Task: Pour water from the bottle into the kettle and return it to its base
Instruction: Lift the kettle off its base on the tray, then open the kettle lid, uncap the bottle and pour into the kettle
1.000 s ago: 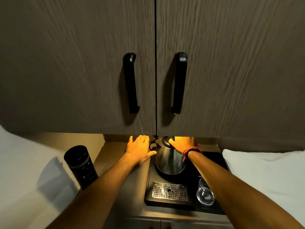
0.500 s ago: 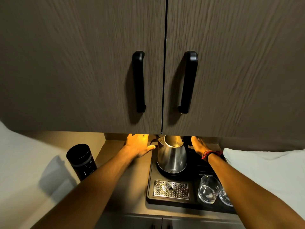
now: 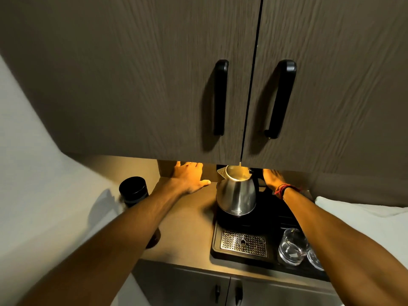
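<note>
Wood-grain cabinet doors [image 3: 154, 74] overhang the kettle. Steel conical kettle [image 3: 237, 195], lid open, sits on black tray [image 3: 273, 219]. Left hand [image 3: 189, 177] flat, spread, empty, left of kettle. Right hand [image 3: 272, 178] behind kettle; grip indeterminate.

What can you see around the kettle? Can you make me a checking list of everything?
Surface: tan counter with a black tray.
Job's things: steel kettle upright on the tray, lid open; no bottle seen.
Clutter: black jar on the left; two glasses on the tray; metal drip grate.
Hands: left hand flat and open beside the kettle; right hand behind the kettle, grip unclear.
Cables: nothing seen.
Surroundings: wooden cupboard doors overhead, white cloth on the right.
</note>
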### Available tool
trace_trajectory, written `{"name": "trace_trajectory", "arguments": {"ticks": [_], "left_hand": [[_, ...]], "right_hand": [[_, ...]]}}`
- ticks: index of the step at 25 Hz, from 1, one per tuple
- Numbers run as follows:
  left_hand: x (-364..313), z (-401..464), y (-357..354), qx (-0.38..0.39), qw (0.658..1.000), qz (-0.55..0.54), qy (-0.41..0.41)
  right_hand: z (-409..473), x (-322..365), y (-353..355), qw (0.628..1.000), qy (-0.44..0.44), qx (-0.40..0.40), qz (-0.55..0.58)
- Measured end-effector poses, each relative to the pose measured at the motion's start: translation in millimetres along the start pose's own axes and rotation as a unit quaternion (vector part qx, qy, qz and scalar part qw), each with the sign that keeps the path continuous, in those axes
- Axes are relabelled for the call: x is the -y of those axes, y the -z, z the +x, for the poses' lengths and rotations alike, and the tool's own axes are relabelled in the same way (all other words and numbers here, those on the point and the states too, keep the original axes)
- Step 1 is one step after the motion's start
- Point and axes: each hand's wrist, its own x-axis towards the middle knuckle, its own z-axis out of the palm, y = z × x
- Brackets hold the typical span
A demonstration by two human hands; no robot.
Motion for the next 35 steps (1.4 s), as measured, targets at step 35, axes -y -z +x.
{"name": "trace_trajectory", "arguments": {"ticks": [35], "left_hand": [[156.7, -94.5, 16.5, 0.015, 0.994, -0.041, 0.102]], "right_hand": [[-7.9, 4.5, -167.6, 0.87, 0.261, 0.133, -0.395]]}}
